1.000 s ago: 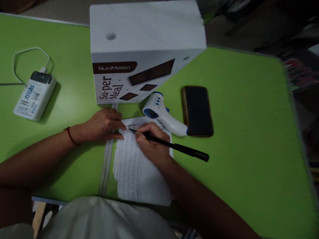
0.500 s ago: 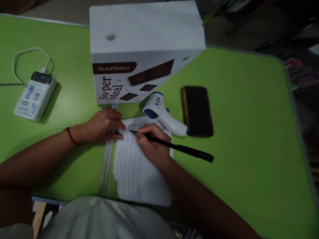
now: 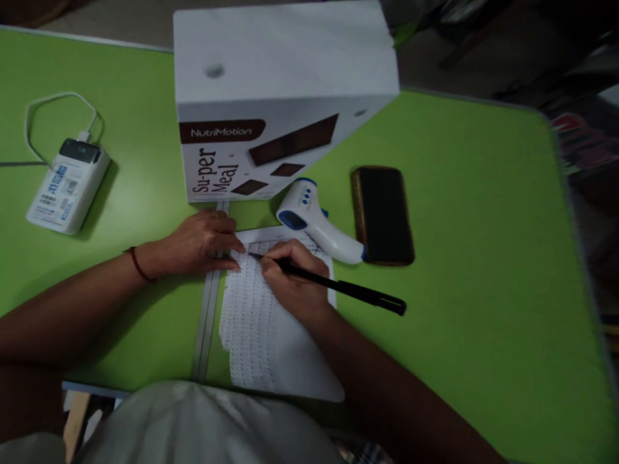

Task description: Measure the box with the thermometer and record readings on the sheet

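Observation:
My right hand (image 3: 297,280) is closed around a black pen (image 3: 348,290), its tip touching or just above a sheet of paper (image 3: 251,335) covered in dense rows of small writing. Beside the tip, at the paper's upper left edge, rests my left hand (image 3: 206,245), thumb and forefinger apart, fingertips on the sheet. A white and blue infrared thermometer (image 3: 333,245) lies across the paper's top end. Part of the sheet is hidden under my right hand and forearm.
A tall white box (image 3: 285,58) with brown print stands behind my hands. Right of the thermometer lies a dark phone (image 3: 384,216) in a brown case. On the left, a white power bank (image 3: 68,187) with a looped cable (image 3: 60,96) sits on the green table (image 3: 483,270).
The pen's rear end has swung a little left, and my right fingers have shifted slightly left. The paper's lower end has moved a bit to the right. My left hand has stayed put.

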Demonstrator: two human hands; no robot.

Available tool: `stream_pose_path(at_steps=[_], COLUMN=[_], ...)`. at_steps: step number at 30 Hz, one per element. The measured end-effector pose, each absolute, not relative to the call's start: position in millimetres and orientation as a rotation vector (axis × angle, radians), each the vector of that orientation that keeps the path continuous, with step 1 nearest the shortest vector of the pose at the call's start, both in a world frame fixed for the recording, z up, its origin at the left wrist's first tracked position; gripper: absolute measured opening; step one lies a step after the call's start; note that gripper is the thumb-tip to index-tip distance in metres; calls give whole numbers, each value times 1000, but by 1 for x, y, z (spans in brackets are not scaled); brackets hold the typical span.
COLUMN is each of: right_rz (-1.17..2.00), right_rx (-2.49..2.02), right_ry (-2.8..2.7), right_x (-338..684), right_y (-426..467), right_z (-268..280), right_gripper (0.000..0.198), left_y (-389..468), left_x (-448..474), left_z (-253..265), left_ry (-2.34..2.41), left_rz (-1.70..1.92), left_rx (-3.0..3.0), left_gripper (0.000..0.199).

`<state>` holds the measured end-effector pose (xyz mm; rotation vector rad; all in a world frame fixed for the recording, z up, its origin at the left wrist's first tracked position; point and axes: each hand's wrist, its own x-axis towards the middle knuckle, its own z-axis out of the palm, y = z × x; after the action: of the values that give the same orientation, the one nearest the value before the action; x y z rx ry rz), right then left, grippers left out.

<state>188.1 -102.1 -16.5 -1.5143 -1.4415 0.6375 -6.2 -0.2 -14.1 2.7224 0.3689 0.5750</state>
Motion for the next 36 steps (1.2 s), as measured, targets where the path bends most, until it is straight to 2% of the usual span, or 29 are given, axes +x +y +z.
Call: stream_pose_path(at_steps=[10, 18, 36], right_rz=[563, 681, 619], right_rx=[-1554, -1501, -1497], right_ry=[-1414, -1425, -1482], right_x=[189, 189, 189], right_y=[-102, -103, -103], right_z=[-19, -17, -17], right_gripper=[12, 11, 13], left_y=[0, 0, 0], left_x=[-7, -6, -7], left_z=[-15, -14, -16], left_ry=[381, 358, 369], left_rz=[566, 587, 563], left_rx=[2717, 2721, 2715], left_gripper=[34, 32, 31])
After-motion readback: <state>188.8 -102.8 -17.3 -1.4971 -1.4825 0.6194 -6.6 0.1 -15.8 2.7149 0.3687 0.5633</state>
